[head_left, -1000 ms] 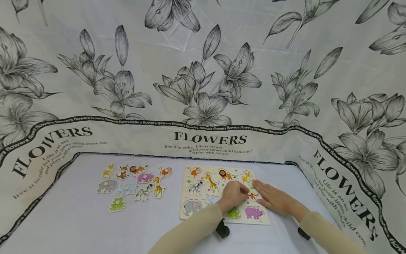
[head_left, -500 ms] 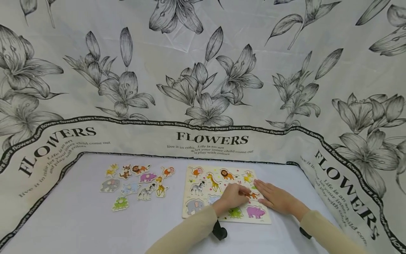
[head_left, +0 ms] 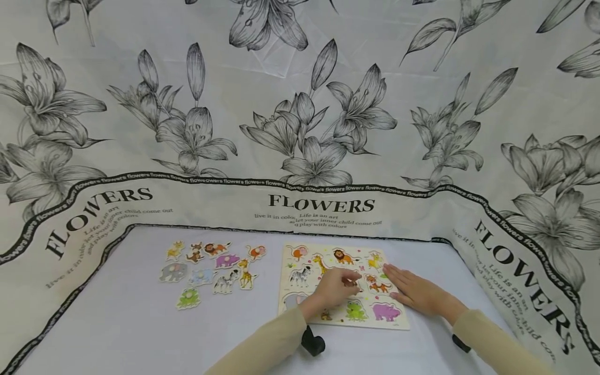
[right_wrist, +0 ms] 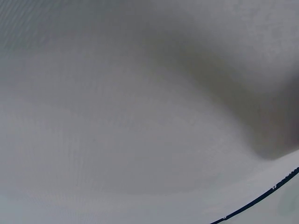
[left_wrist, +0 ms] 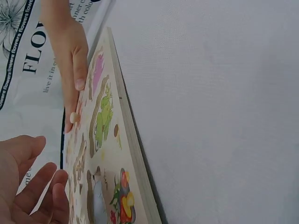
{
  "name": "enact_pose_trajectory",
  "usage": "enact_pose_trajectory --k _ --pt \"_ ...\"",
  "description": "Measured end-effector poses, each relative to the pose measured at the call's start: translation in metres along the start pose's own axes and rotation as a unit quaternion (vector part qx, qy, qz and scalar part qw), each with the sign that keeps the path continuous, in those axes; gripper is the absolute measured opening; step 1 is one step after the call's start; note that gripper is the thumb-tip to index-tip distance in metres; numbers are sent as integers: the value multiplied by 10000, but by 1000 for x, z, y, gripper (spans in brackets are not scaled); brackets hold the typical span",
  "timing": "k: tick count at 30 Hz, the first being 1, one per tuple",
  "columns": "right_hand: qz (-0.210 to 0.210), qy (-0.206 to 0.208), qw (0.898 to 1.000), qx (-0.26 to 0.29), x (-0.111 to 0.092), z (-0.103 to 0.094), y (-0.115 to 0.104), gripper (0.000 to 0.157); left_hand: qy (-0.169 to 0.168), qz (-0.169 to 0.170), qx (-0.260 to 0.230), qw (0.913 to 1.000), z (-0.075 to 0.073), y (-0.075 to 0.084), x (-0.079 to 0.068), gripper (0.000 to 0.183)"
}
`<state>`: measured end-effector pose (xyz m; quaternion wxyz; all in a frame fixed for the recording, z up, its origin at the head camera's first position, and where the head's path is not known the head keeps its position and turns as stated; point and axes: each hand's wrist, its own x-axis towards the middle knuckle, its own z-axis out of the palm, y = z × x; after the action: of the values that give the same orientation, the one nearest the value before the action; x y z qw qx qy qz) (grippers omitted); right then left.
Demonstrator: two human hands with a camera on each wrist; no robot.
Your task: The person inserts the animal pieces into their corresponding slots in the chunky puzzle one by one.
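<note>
The wooden peg puzzle board (head_left: 309, 322), printed with animals, lies on the white table under both hands. A tiger piece (head_left: 377, 284) sits at its tiger picture, and its round knob (left_wrist: 73, 117) stands up in the left wrist view. My left hand (head_left: 334, 289) hovers over the middle of the board, left of the tiger. In the left wrist view that left hand (left_wrist: 28, 182) has loosely bent fingers, thumb apart, nothing between them. My right hand (head_left: 419, 291) lies flat with straight fingers on the board's right edge. The right wrist view shows only blurred cloth.
Left of the board lie several loose animal pieces, among them an elephant (head_left: 173, 272), a zebra (head_left: 227, 281), a giraffe (head_left: 246, 274), a purple hippo (head_left: 227, 260) and a frog (head_left: 189, 298). A flower-printed curtain (head_left: 220, 203) surrounds the table at the back and sides.
My left hand has let go of the tiger piece and moved left from it, leaving the tiger in view. The right hand stays on the board's edge. The head view has shifted slightly.
</note>
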<state>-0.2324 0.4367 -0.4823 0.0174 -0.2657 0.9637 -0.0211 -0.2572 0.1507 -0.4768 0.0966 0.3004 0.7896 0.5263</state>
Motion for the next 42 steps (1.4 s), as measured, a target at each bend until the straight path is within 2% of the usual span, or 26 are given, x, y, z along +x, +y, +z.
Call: enact_pose_trajectory --k 4,8,11,18,20,27,34,42 --pt "-187 250 9995 -52 -2 2 3 64 251 -87 -84 9996 -9 0 -5 25" --pt "-207 199 9996 -1 -3 2 4 65 440 -187 -1 9989 -19 1 -12 26" --pt "-174 140 9997 67 -4 1 4 64 554 -162 137 9982 -26 1 -17 27" --pt "-430 518 9976 -164 -5 2 6 61 821 10 196 9964 -43 -2 -28 28" --pt "-420 470 9979 -130 -4 2 6 62 855 -21 162 9962 -47 -4 -30 29" --pt "-81 -74 9997 224 -4 -3 2 66 1065 -132 115 9942 -61 -10 -42 29" --pt "-70 -64 9999 127 -5 -1 0 67 1092 -401 122 9931 -73 -17 -58 30" --pt "120 -325 9987 373 -2 -7 -5 66 1219 -414 450 9907 -98 -21 -69 31"
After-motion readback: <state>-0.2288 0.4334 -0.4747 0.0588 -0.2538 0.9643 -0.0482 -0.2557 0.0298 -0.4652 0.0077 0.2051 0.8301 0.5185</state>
